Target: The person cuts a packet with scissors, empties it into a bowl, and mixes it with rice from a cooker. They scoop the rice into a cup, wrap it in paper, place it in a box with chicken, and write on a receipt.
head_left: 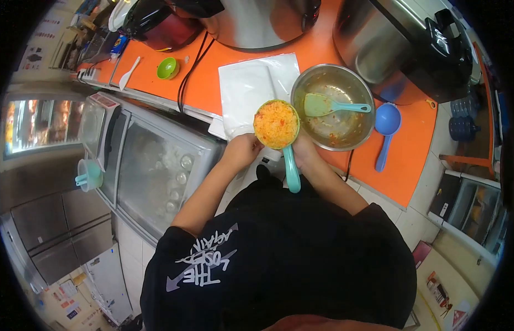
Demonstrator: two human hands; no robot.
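Note:
A ladle-like scoop heaped with orange rice (276, 124) is held up in front of me, its teal handle (292, 172) pointing back toward my body. My left hand (244, 150) is closed at the lower left side of its round bowl. On the other side, my right hand (305, 151) grips it near where the handle starts. The bowl hides many of my fingertips. Just beyond and to the right stands a steel mixing bowl (334, 144) with food residue inside. A pale green rice paddle (323, 105) lies across it.
White plastic sheets (243, 91) lie on the orange counter (398, 182). A blue ladle (388, 121) rests at the right, and a small green bowl (168, 68) at the far left. Large steel cookers (373, 47) line the back. A glass-topped freezer (152, 165) stands left.

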